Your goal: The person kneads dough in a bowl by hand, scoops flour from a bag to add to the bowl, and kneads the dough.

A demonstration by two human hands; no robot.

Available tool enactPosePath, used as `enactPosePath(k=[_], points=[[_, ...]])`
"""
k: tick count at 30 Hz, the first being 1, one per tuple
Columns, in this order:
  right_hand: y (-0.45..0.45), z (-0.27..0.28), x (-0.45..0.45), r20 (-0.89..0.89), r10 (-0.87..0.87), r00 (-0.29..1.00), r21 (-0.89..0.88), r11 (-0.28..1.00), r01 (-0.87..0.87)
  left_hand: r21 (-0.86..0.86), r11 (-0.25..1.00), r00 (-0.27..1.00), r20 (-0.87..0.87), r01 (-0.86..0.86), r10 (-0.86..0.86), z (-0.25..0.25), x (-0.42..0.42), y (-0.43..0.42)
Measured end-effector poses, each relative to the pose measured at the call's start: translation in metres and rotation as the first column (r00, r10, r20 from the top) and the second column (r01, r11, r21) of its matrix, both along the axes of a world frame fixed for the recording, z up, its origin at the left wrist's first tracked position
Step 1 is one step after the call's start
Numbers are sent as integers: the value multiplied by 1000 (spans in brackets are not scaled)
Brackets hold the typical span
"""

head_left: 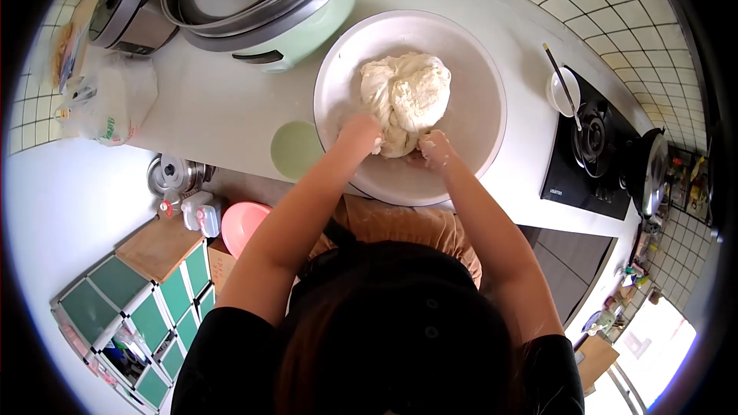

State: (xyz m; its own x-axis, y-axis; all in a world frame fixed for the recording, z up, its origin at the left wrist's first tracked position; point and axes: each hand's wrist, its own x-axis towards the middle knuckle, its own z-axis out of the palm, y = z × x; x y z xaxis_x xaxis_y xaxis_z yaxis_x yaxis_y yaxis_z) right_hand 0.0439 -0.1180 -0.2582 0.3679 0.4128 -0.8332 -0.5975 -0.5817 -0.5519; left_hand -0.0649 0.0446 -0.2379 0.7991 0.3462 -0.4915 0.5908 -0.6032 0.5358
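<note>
A lump of pale dough (407, 96) with a rough, folded surface lies in a large white basin (480, 92) on the counter. My left hand (361, 135) is closed on the dough's lower left edge, its fingers curled in. Opposite it, my right hand (437, 149) grips the lower right edge with bent fingers. Bits of dough stick to both hands. Between them, the near end of the dough is drawn toward me.
A light green round item (296, 150) lies left of the basin. Behind it stands a green electric pan (307, 34) with a metal lid. At the right are a white bowl (563, 92) with chopsticks and a black stove (592, 154).
</note>
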Motion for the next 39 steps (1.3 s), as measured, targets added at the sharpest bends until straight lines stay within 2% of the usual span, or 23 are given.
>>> enactPosePath(k=[2,3,4,6,8,11,12,14,15,17,20,23,25,26,27,29,30,32,34,36,39], points=[[-12,1,-9,-211,-138,968,169,970,176,-80,994,995,73,78,-72,-4,-9,9],[-15,4,-12,-318,-187,929,241,932,270,-392,918,990,95,-63,108,-22,-17,14],[-17,4,-12,-346,-166,924,300,913,276,-665,725,957,54,-179,286,-53,-29,17],[-20,9,-12,-398,-112,911,408,867,285,-901,333,894,-114,-276,433,-42,-33,14],[-19,31,-11,-413,-90,906,415,867,275,-942,119,881,-242,-313,407,-15,-31,12],[-25,43,-11,-469,-51,882,467,833,297,-971,17,886,-212,-240,412,25,-33,6],[-28,46,-11,-490,-36,871,492,813,311,-950,46,861,-257,-307,438,38,-30,3],[-27,62,-11,-381,-37,924,506,828,241,-894,101,804,-337,-436,489,54,-24,-3],[-25,73,-10,-324,-35,946,510,835,206,-897,187,818,-257,-399,514,53,-25,-4],[-14,94,-1,-142,60,988,425,905,6,-875,358,837,-90,-325,540,50,-29,-5],[9,115,18,116,186,976,238,949,-209,-802,528,809,100,-279,579,48,-18,-4],[36,130,36,318,257,913,78,952,-295,-480,814,814,295,-325,500,69,6,8],[52,123,54,420,343,840,2,925,-379,-368,888,884,267,-276,385,61,25,26],[57,105,68,621,456,638,-46,834,-550,-342,901,908,223,-267,354,69,36,34],[60,75,83,773,510,377,-137,715,-685,-317,913,929,179,-258,324,71,48,41],[74,74,99,755,620,215,-275,597,-754,-99,983,982,91,-158,167,60,78,59],[93,105,104,613,711,343,-293,608,-738,6,996,995,30,-93,93,55,91,65],[121,118,113,318,744,587,-320,667,-673,40,999,999,-31,-11,12,51,111,74],[139,95,122,256,786,563,-393,617,-682,92,993,987,-147,74,-60,48,127,77],[141,93,121,243,758,605,-323,651,-687,155,974,943,-313,168,-113,42,139,77],[154,61,113,313,821,478,-494,571,-656,256,954,979,87,156,-184,22,129,72]])
